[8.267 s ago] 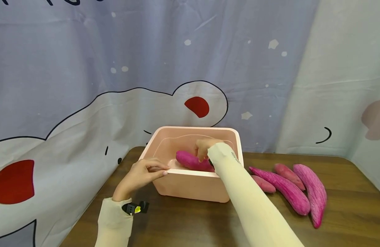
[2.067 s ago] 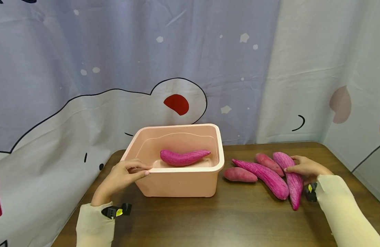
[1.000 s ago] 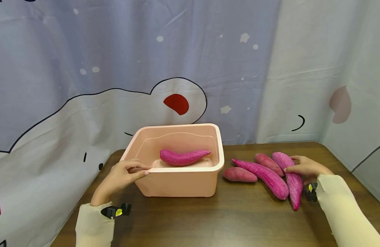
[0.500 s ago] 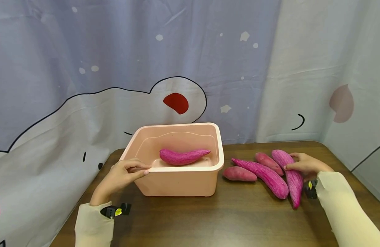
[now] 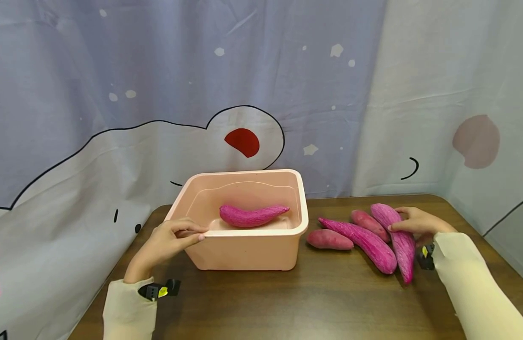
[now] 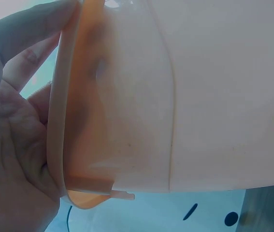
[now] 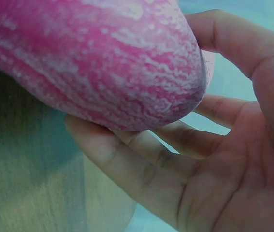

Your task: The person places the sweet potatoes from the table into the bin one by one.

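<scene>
My left hand (image 5: 163, 243) grips the near left rim of a pink plastic tub (image 5: 248, 252); the left wrist view shows thumb and fingers (image 6: 28, 31) on both sides of the tub wall (image 6: 214, 101). One long magenta sweet potato (image 5: 248, 217) lies inside the tub. At the right of the table, my right hand (image 5: 423, 224) holds a long pale-streaked sweet potato (image 5: 401, 243) by its side. In the right wrist view, thumb and fingers wrap round the thick streaked sweet potato (image 7: 112, 67). Whether it is fully off the table is unclear.
Left of the held one lie a long magenta sweet potato (image 5: 367, 243) and two shorter reddish ones, one at the back (image 5: 370, 224) and one nearer the tub (image 5: 330, 240). A printed curtain (image 5: 321, 94) hangs behind the wooden table (image 5: 287, 302).
Earlier my right hand was inside the tub by the magenta sweet potato; it then moved right to the streaked one. Over the last half second that one shifted slightly back and left with my hand.
</scene>
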Available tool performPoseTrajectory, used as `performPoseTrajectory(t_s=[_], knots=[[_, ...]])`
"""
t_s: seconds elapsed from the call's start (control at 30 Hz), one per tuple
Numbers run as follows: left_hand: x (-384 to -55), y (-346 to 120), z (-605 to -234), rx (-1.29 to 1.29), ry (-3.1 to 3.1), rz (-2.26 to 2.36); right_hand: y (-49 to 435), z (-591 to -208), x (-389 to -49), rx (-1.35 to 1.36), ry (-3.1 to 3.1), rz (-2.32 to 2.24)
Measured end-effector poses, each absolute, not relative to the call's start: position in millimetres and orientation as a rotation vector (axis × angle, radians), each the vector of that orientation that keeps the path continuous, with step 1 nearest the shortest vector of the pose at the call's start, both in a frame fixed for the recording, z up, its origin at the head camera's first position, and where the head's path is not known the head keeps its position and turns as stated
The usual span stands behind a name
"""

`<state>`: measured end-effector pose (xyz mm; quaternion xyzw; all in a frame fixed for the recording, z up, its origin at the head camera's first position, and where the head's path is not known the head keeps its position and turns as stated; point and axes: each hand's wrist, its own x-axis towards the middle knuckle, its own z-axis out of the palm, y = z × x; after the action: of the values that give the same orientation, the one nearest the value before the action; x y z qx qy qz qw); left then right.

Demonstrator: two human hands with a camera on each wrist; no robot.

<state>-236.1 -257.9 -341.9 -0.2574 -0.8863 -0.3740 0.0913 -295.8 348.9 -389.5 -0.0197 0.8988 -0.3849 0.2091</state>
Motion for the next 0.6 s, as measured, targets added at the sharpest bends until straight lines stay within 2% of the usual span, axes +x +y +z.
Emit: performPoseTrajectory(t_s=[0.6], knots=[[-236.8, -256.8, -341.7, -0.748, -2.643, -1.110, 332.4, -369.0, -302.4, -0.155, 2.517, -1.049]])
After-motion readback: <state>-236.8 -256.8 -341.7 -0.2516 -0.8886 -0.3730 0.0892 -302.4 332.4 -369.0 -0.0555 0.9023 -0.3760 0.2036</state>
